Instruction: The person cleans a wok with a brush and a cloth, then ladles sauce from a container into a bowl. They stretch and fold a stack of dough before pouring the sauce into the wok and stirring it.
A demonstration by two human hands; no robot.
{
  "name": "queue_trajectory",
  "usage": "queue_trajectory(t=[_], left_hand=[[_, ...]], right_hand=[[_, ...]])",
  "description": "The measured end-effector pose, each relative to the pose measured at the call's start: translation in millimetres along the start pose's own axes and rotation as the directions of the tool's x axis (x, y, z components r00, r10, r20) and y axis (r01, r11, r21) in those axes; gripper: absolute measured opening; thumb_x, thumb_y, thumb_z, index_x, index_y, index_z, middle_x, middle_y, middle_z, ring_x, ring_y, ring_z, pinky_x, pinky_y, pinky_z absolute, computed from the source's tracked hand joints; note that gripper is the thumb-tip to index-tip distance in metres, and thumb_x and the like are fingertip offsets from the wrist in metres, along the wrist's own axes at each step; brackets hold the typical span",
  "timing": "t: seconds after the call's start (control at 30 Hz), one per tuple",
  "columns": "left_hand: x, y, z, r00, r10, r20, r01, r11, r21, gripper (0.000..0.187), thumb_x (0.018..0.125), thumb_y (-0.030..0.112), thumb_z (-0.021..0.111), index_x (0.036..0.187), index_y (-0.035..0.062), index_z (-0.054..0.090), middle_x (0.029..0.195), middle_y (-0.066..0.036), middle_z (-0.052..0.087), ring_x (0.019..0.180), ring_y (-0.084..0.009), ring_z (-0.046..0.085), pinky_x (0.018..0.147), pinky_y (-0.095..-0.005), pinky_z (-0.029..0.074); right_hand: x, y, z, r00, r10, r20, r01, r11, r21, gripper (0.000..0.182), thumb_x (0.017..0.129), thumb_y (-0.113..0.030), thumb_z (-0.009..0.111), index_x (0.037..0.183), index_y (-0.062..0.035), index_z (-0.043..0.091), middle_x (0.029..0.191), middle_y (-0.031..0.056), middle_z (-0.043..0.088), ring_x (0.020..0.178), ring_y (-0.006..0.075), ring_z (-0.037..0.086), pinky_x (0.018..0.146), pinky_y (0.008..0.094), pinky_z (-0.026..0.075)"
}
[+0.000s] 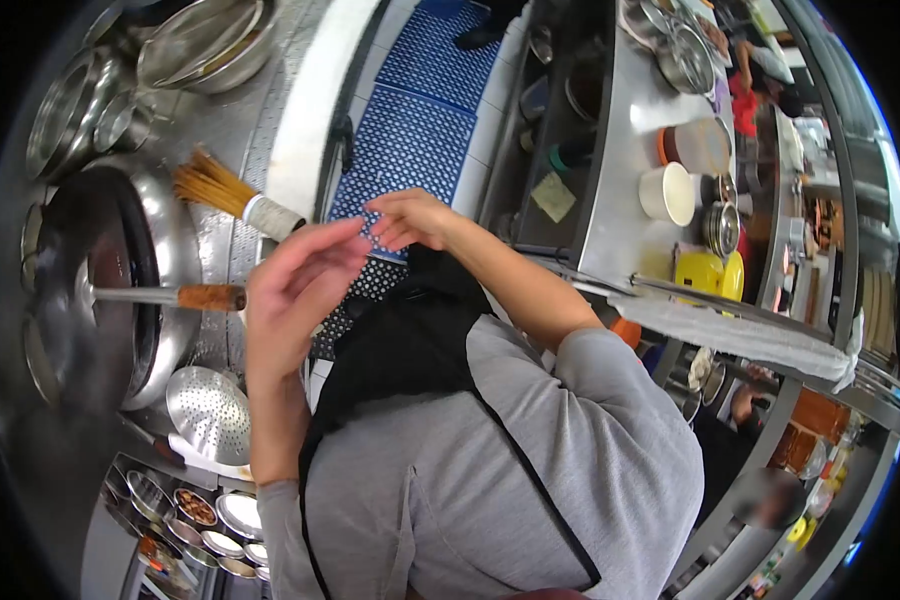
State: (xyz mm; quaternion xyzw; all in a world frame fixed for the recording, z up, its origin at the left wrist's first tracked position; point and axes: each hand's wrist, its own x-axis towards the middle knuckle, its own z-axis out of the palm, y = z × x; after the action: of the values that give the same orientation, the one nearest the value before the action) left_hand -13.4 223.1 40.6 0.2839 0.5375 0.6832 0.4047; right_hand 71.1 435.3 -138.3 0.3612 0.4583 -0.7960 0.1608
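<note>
Grey cloth of our shirt lies nearest, with the black apron strapped over it. Past the apron, we hold both hands up and bare, wide and apart from each other. Our left hand has its fingers loosely bent and sits just beside the bamboo brush, near its wrapped end. Our right hand is to the right of the brush, fingers lightly spread above the floor.

Below the brush, we see a wooden handle whose tip ends close to our left hand; we cannot tell whether they touch. Its metal shaft runs leftward over the dark wok, which lies to the left of the brush. Further below the brush we find a perforated skimmer and a group of metal tins.

Above the brush stands a metal bowl with a strainer in it. Up and right of the brush, we look onto a blue dotted mat. Well to the right of the brush is the metal table, bearing a white tub and a clear container. Farthest off, beyond that table, we make out a person in red.
</note>
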Motion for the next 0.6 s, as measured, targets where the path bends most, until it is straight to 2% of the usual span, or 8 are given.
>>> queue_trajectory(t=[0.13,0.2,0.33,0.4,0.43,0.5,0.57,0.6], left_hand=[[75.6,-53.8,40.6,0.955,-0.189,0.230,0.186,0.982,0.031,0.040,0.093,0.012,0.061,0.129,-0.0051,0.059,0.109,-0.011,0.069,0.097,-0.0144,0.065,0.087,-0.0277,0.052],[112.7,-106.1,50.7,0.922,-0.309,0.232,0.311,0.950,0.030,0.038,0.095,0.013,0.061,0.129,-0.0037,0.059,0.108,-0.010,0.069,0.095,-0.0134,0.065,0.085,-0.0276,0.053],[144.7,-196.0,63.2,0.801,-0.590,0.102,0.598,0.796,-0.095,0.037,0.095,0.016,0.064,0.127,-0.0023,0.062,0.101,-0.005,0.069,0.089,-0.0095,0.063,0.077,-0.0238,0.052],[151.8,-223.4,63.4,0.735,-0.674,0.074,0.673,0.712,-0.200,0.038,0.095,0.016,0.064,0.128,-0.0027,0.061,0.102,-0.007,0.070,0.088,-0.0103,0.064,0.077,-0.0244,0.054],[153.2,-231.6,62.3,0.703,-0.710,0.054,0.698,0.673,-0.245,0.038,0.095,0.016,0.064,0.128,-0.0028,0.060,0.103,-0.008,0.070,0.088,-0.0106,0.065,0.078,-0.0247,0.054],[159.6,-248.0,57.5,0.662,-0.749,0.012,0.715,0.627,-0.308,0.039,0.095,0.015,0.063,0.130,-0.0026,0.059,0.107,-0.010,0.070,0.089,-0.0123,0.066,0.079,-0.0252,0.054],[163.9,-272.5,46.9,0.629,-0.775,-0.059,0.704,0.600,-0.379,0.041,0.097,0.014,0.060,0.134,-0.0039,0.054,0.111,-0.012,0.069,0.093,-0.0150,0.067,0.081,-0.0269,0.055],[162.0,-278.9,42.1,0.621,-0.778,-0.094,0.687,0.598,-0.413,0.042,0.098,0.014,0.058,0.135,-0.0045,0.052,0.113,-0.014,0.068,0.095,-0.0163,0.067,0.082,-0.0278,0.056]], right_hand=[[22.2,75.8,-131.2,0.910,0.174,-0.376,-0.067,0.957,0.281,0.027,0.097,-0.023,0.059,0.114,-0.0033,0.062,0.088,0.0166,0.068,0.070,0.0248,0.068,0.060,0.0366,0.060],[32.2,102.1,-188.3,0.819,0.243,-0.520,-0.017,0.916,0.401,0.028,0.098,-0.022,0.055,0.116,-0.0009,0.060,0.090,0.0173,0.068,0.064,0.0268,0.066,0.057,0.0373,0.058],[72.3,145.5,-298.3,0.473,0.303,-0.827,0.049,0.928,0.368,0.032,0.099,-0.024,0.053,0.117,0.0018,0.057,0.087,0.0178,0.067,0.058,0.0293,0.066,0.049,0.0409,0.056],[74.5,148.3,-339.0,0.374,0.286,-0.882,-0.055,0.957,0.286,0.038,0.097,-0.030,0.057,0.121,0.0000,0.054,0.099,0.0201,0.066,0.072,0.0332,0.069,0.050,0.0417,0.057],[85.1,153.6,-358.4,0.245,0.255,-0.935,-0.134,0.964,0.228,0.042,0.095,-0.031,0.057,0.125,-0.0014,0.052,0.103,0.0202,0.066,0.082,0.0339,0.067,0.060,0.0442,0.054],[104.6,159.4,-391.8,-0.178,0.058,-0.982,-0.444,0.886,0.133,0.051,0.093,-0.035,0.057,0.133,-0.0043,0.049,0.112,0.0204,0.065,0.101,0.0354,0.062,0.081,0.0491,0.048],[121.8,167.7,-420.2,-0.296,-0.072,-0.953,-0.571,0.813,0.115,0.060,0.091,-0.039,0.057,0.141,-0.0072,0.046,0.120,0.0207,0.065,0.121,0.0368,0.057,0.102,0.0540,0.043],[125.0,174.0,-427.7,-0.251,-0.076,-0.965,-0.590,0.803,0.090,0.060,0.091,-0.037,0.058,0.141,-0.0076,0.046,0.126,0.0197,0.061,0.125,0.0362,0.054,0.104,0.0526,0.041]])
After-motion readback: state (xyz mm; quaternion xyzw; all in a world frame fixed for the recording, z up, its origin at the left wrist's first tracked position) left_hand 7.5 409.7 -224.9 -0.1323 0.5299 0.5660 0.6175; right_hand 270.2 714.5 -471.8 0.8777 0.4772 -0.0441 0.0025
